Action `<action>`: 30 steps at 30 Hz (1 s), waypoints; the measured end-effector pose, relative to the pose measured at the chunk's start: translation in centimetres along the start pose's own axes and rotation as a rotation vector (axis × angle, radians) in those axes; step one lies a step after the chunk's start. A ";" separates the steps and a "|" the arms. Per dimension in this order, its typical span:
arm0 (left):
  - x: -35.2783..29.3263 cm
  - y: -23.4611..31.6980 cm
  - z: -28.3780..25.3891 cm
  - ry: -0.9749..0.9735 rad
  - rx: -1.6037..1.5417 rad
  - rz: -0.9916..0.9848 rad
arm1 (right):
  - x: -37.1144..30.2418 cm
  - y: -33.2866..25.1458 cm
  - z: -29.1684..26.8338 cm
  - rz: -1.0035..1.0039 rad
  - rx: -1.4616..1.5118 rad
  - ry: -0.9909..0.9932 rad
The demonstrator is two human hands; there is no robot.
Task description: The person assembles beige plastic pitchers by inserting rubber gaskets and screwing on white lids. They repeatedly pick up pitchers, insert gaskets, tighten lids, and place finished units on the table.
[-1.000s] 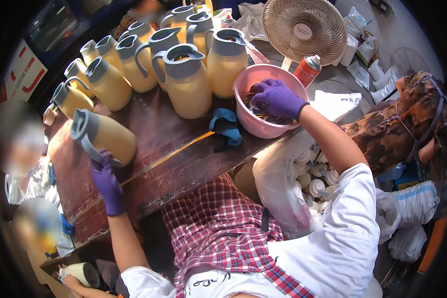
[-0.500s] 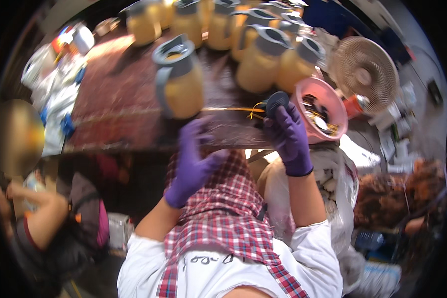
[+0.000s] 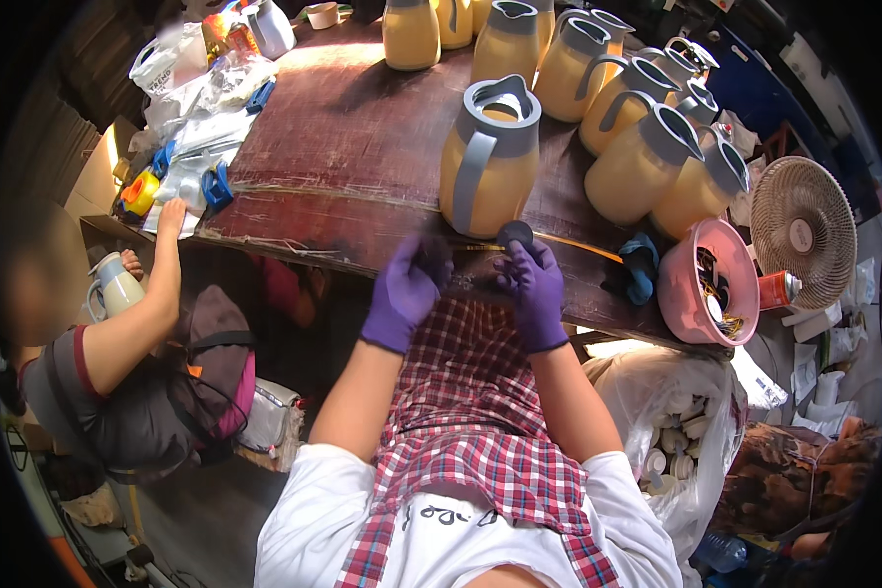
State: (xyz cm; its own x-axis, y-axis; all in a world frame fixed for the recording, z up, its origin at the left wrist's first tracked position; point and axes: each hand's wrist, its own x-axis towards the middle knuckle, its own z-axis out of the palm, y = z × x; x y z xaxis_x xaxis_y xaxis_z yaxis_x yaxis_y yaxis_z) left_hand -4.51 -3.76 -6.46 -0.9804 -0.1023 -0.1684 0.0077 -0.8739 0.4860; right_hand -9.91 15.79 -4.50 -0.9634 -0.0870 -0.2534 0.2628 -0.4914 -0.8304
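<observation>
Pinching a small dark disc, your right hand sits just before the yellow jug; your left hand seems curled on something dark.

Pink basin, table fan

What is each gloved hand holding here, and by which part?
The right hand pinches a small dark round cap by its lower edge. The left hand seems closed on something dark; what, cannot be told.

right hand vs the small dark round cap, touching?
Touching. The head view shows the right hand, in a purple glove, pinching the small dark round cap at its fingertips, with no gap, just in front of the nearest yellow jug.
</observation>
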 end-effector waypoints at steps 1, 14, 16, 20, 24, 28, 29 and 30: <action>1.6 0.9 0.3 -0.035 0.130 0.056 | 0.6 -0.2 0.8 -0.056 -0.047 0.017; 5.9 9.0 13.3 -0.518 0.564 0.390 | 4.9 -13.1 11.2 -1.319 -0.812 -0.288; 5.7 9.1 13.4 -0.439 0.783 0.436 | 5.0 -13.5 11.5 -1.338 -0.921 -0.361; 6.0 9.5 14.3 -0.384 1.035 0.656 | 5.5 -13.7 11.1 -1.373 -1.026 -0.378; 6.1 12.2 16.1 -0.642 1.147 0.719 | 4.9 -14.0 10.9 -1.323 -1.018 -0.379; 5.6 13.4 17.7 -0.749 1.470 0.777 | 4.6 -13.8 10.8 -1.352 -1.036 -0.337; 5.5 13.8 18.0 -0.752 1.485 0.740 | 4.5 -13.8 10.8 -1.347 -1.042 -0.326; 5.2 14.0 18.2 -0.751 1.495 0.703 | 4.4 -13.7 10.8 -1.341 -1.051 -0.320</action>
State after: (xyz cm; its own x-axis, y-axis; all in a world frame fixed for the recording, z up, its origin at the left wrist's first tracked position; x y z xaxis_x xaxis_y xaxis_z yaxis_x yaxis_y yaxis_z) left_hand -13.12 -7.89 15.12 -0.7467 0.3593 0.5598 0.6651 0.3922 0.6355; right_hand -18.29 12.78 11.16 -0.4602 -0.3418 0.8194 -0.8700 0.3575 -0.3395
